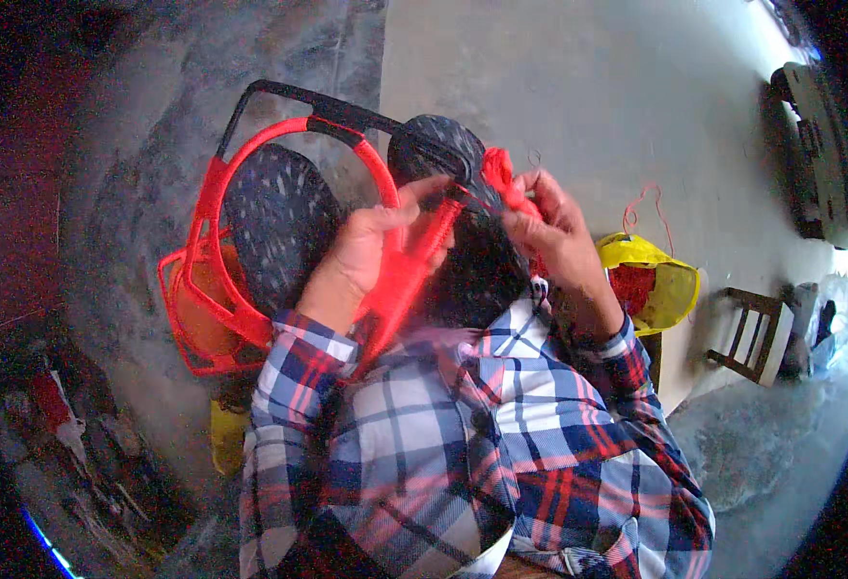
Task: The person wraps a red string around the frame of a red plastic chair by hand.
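Across my lap rests a frame (218, 275) of red and black bars with a round ring, its red parts looking wrapped in strip or cord. My left hand (361, 246) is closed round a red bar of it, the fingers reaching toward a black corner. By that corner my right hand (557, 227) pinches a bunched red strip (497, 169). Motion smears the lower red bar a little. Beneath the frame show my dark patterned trouser legs (284, 207). Exactly how the strip passes round the corner is hidden by my fingers.
To my right is a yellow bag (680, 304) with red material inside and a loose red strand above it. Beyond it lies a small dark wooden stool (747, 333). Clutter (86, 434) covers the floor at the lower left, and a pale panel (578, 77) spreads ahead.
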`<action>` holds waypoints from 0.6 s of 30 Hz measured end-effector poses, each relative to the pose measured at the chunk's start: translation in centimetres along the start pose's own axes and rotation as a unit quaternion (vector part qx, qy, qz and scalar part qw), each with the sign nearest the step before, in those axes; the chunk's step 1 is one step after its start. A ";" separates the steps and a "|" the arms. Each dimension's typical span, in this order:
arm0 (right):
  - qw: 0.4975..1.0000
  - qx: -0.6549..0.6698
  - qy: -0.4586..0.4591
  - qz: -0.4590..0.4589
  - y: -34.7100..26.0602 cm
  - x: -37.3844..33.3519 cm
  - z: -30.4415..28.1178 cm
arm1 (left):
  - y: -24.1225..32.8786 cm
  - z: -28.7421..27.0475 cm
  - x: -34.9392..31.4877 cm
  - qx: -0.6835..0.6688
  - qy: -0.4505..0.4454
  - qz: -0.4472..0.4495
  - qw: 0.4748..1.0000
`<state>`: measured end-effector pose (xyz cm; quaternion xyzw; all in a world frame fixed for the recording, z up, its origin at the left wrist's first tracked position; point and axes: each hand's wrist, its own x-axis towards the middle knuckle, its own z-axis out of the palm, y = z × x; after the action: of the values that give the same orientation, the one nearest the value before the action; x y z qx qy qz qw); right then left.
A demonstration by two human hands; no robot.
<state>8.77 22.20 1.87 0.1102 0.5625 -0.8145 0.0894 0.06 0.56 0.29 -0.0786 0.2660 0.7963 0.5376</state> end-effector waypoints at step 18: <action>0.955 -0.275 -0.030 -0.106 0.5 -1.6 -4.0 | 1.0 -0.4 0.7 0.085 0.109 0.022 0.990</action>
<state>10.74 25.79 0.55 -0.0031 0.7700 -0.6363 0.0463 -1.17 0.69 -0.05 -0.1132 0.3915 0.7691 0.4924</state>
